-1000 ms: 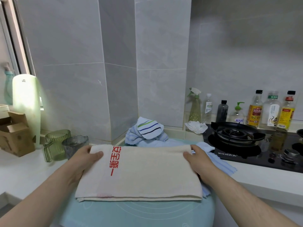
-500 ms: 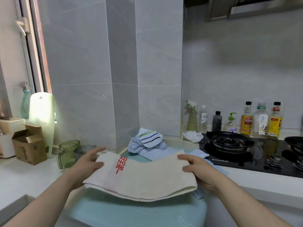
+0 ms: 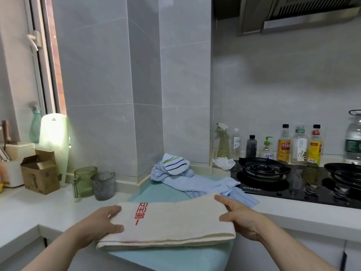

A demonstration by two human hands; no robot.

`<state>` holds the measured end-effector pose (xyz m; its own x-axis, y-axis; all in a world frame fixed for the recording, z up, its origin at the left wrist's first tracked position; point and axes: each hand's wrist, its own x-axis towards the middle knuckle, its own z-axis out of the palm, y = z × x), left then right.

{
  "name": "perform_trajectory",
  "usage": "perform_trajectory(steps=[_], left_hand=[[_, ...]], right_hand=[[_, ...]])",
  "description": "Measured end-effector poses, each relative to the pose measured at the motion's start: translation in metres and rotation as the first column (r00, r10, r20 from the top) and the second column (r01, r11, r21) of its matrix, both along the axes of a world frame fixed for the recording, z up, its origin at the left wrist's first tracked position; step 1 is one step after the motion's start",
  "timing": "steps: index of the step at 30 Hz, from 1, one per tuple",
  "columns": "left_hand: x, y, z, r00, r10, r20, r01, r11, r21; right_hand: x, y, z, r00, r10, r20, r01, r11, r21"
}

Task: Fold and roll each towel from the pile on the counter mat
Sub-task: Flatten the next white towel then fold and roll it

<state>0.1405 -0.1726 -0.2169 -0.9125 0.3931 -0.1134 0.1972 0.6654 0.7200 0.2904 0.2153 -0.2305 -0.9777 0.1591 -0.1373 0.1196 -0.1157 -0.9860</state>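
A cream towel (image 3: 175, 222) with red characters lies folded in a long band across the near part of the light teal counter mat (image 3: 160, 192). My left hand (image 3: 101, 222) grips its left end, thumb on top. My right hand (image 3: 240, 218) grips its right end, with fingers over the far edge. Behind it, a pile of light blue towels (image 3: 199, 182) stretches to the right. On that pile sits a white towel with green and blue stripes (image 3: 174, 166).
A black gas hob (image 3: 293, 178) lies at the right with several bottles (image 3: 283, 145) behind it. Green and grey cups (image 3: 93, 183) and a cardboard box (image 3: 39, 171) stand at the left. A crumpled tissue (image 3: 223, 162) lies by the hob.
The towel was lifted off the mat by its ends and now lies nearer me as a narrower folded band. My head tilted up, showing more wall and hood.
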Motion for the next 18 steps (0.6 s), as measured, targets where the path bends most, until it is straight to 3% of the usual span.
perform_trajectory(steps=[3,4,6,8,11,18], left_hand=[[0.009,0.011,0.006,0.966,-0.059,-0.251,-0.038,0.93,-0.367],[0.012,0.016,0.008,0.938,-0.069,-0.34,-0.085,0.904,-0.419],[0.019,0.031,0.012,0.9,-0.118,-0.421,-0.054,0.925,-0.376],[0.026,0.052,0.014,0.893,-0.245,-0.377,0.135,0.946,-0.294],[0.039,0.09,0.014,0.883,-0.392,-0.257,0.306,0.898,-0.318],[0.048,0.158,-0.009,0.827,-0.524,-0.203,0.324,0.74,-0.589]], right_hand=[[0.005,-0.005,-0.003,1.0,0.011,0.007,-0.011,1.0,-0.028],[0.005,-0.006,-0.005,1.0,0.025,0.008,-0.024,0.999,-0.026],[0.003,-0.007,-0.007,0.999,0.032,0.002,-0.032,0.999,-0.039],[-0.001,-0.006,-0.004,1.0,0.014,-0.013,-0.015,0.998,-0.062],[-0.003,-0.002,0.009,0.999,0.021,-0.042,-0.023,0.998,-0.064],[0.013,0.026,0.038,0.998,0.029,-0.054,-0.029,1.0,0.009]])
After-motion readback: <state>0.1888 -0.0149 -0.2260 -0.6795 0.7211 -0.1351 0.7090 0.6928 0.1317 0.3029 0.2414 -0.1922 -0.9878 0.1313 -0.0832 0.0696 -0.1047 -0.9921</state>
